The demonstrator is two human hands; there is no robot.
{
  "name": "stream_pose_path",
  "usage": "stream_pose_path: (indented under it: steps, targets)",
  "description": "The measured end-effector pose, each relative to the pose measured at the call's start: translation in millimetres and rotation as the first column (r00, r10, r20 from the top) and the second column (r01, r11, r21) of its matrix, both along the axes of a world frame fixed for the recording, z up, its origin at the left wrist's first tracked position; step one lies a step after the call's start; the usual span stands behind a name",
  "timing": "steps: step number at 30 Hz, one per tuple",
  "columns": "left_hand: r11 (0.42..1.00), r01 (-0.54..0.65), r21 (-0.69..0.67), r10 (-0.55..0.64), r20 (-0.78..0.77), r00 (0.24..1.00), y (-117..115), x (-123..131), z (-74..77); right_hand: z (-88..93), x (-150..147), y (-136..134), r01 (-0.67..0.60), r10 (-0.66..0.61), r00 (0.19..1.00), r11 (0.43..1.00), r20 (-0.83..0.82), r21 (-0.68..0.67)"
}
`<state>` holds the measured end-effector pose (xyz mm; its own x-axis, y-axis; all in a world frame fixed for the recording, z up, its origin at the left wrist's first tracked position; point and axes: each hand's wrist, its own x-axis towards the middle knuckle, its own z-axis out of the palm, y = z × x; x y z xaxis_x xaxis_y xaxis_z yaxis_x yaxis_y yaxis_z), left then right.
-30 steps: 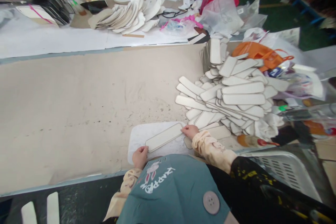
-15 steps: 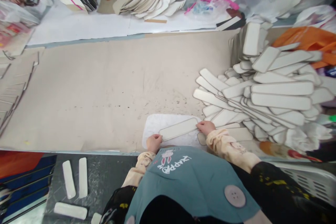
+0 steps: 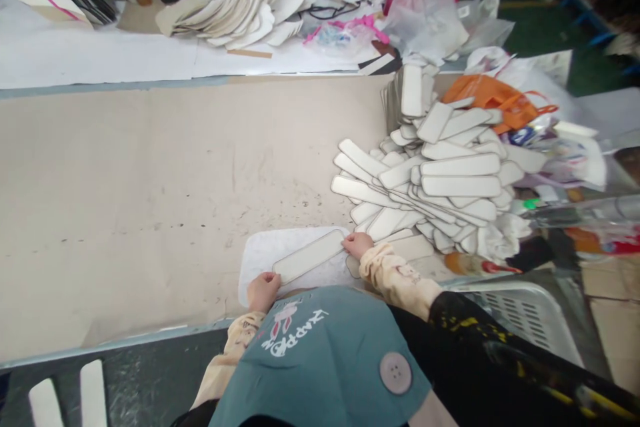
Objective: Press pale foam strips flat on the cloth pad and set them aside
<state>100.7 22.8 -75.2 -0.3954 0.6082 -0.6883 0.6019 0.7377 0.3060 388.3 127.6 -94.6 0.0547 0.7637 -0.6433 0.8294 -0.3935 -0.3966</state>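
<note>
- While the left hand (image 3: 263,291) pinches the pale strip (image 3: 309,257) by its lower-left end, the right hand (image 3: 358,245) pinches the upper-right end.
- Strip: lower centre of frame, angled up to the right.
- White mat (image 3: 257,250) beneath; can't tell from here if they touch.
- Strip pile (image 3: 461,165) right of centre, near the right hand.
- Orange bag (image 3: 484,95) upper right, grey basket (image 3: 535,307) lower right.

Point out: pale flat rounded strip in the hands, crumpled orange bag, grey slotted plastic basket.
Pale strip (image 3: 309,257): head view, middle of its upper face.
Orange bag (image 3: 484,93): head view, upper part of its body.
Grey basket (image 3: 559,317): head view, right-hand rim.
</note>
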Motion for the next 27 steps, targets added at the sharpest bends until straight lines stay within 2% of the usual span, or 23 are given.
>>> stream_pose_path:
  steps: [7,17,27]
  targets:
    - [1.000,0.016,0.010,-0.017,0.020,1.000,0,0,4.2,-0.3,-1,1,-0.050,0.049,0.999,0.998,0.020,0.025]
    - [1.000,-0.003,0.004,0.003,0.008,1.000,-4,-2,-5.5,12.8,-5,1,-0.062,0.062,0.997,0.998,0.045,0.000]
    - [1.000,-0.012,0.009,0.012,-0.004,1.000,-4,-2,-7.2,4.0,-5,1,-0.077,0.073,0.994,0.996,0.083,0.039]
